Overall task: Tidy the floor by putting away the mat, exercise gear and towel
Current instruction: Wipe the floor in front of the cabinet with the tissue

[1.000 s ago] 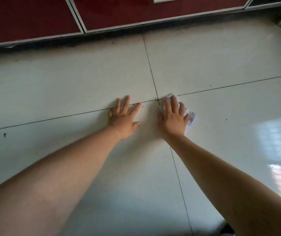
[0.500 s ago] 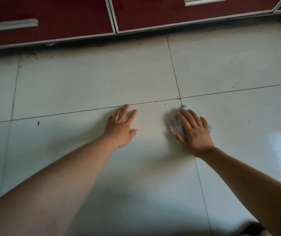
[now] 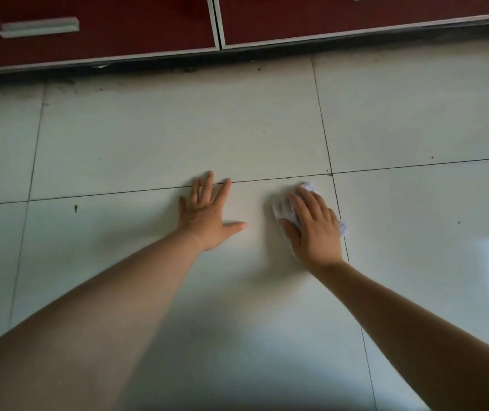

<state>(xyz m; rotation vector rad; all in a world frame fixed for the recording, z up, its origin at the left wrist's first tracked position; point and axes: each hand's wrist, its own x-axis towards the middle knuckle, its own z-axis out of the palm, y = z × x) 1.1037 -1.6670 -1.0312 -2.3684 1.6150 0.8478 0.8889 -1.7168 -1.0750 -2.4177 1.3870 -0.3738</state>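
My right hand lies flat on a crumpled white cloth and presses it onto the pale floor tiles, just left of a grout crossing. Parts of the cloth stick out beyond the fingers on the left and by the little finger on the right. My left hand rests palm down on the bare tile a short way to the left, fingers spread and pointing away from me. No mat or exercise gear is in view.
Dark red cabinet drawers with white trim and a pale handle run along the far edge of the floor, with a dark gap beneath them. Small dark specks dot the tiles. Window light reflects on the floor at right.
My right hand with the cloth has slid from on the grout crossing to its left and toward me. The left hand stays planted; the view has shifted left.
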